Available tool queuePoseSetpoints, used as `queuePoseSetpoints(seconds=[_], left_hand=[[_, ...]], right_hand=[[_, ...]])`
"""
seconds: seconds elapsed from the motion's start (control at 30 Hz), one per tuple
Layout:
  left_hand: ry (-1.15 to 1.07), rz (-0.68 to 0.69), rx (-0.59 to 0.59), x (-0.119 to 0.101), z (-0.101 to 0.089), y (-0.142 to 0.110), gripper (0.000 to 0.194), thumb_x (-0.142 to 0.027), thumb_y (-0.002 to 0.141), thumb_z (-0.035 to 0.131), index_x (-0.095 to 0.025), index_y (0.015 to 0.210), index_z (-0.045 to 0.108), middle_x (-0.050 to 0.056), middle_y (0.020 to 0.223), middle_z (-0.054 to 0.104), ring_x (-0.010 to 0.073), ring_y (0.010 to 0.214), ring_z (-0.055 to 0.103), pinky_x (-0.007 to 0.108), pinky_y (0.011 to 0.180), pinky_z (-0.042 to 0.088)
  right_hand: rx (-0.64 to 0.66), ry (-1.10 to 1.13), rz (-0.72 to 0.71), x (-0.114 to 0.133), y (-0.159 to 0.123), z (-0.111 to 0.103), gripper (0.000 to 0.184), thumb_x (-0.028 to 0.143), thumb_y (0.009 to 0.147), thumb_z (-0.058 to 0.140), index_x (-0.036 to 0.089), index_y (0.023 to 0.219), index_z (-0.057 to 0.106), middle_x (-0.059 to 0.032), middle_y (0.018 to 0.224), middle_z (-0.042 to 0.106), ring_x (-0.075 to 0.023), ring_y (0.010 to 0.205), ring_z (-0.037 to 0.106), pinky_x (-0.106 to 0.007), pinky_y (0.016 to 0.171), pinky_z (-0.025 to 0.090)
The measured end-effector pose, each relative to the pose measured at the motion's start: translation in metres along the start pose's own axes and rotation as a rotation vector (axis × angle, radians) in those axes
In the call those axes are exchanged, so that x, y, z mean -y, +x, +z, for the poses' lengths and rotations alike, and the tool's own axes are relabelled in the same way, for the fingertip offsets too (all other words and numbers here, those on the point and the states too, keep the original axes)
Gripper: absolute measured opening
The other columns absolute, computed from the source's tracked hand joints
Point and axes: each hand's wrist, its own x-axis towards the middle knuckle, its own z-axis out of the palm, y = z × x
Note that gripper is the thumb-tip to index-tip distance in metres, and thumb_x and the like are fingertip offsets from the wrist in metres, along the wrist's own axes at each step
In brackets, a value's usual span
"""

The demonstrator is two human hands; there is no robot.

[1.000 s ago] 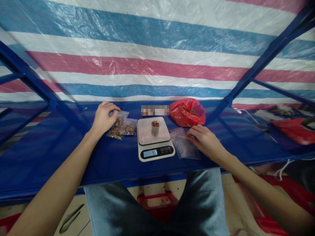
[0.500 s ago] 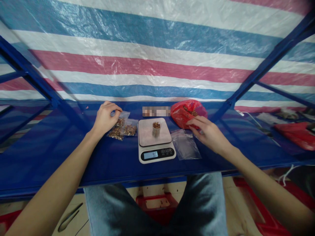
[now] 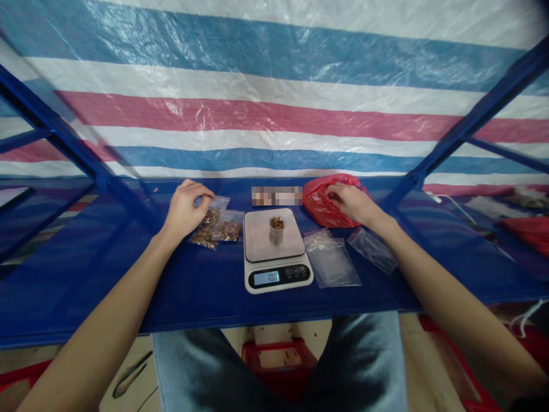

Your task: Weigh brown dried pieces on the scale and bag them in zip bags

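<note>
The left hand (image 3: pixel 185 210) rests forward, its fingers (image 3: pixel 201 191) bunched and pinching, while the right hand (image 3: pixel 348 204) reaches farther out, curled downward, wrist raised.

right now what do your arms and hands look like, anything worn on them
Both arms are bare, with no sleeves in view. The left hand and right hand wear no gloves, and no watch or bracelet shows at either wrist.

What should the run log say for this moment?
left hand: at clear plastic bag of brown pieces | right hand: on red plastic bag | digital scale: reads 100, small cup on top
</note>
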Motion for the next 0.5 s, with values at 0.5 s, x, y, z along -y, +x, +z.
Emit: queuePoseSetpoints(seconds=[0.5], left_hand=[[0.004,-0.022,0.034,-0.011,0.0,0.003,0.029,-0.025,0.091,0.049,-0.023,0.079,0.074,0.005,0.085,0.077,0.026,0.094,0.066,0.041,0.093,0.051]], right_hand=[[0.017,0.262,-0.187,0.064,-0.11,-0.018,0.006,0.027,0.099,0.071,0.023,0.103,0.073,-0.0078,0.101,0.073,-0.0253,0.095,0.073,-0.036,0.084,0.059]])
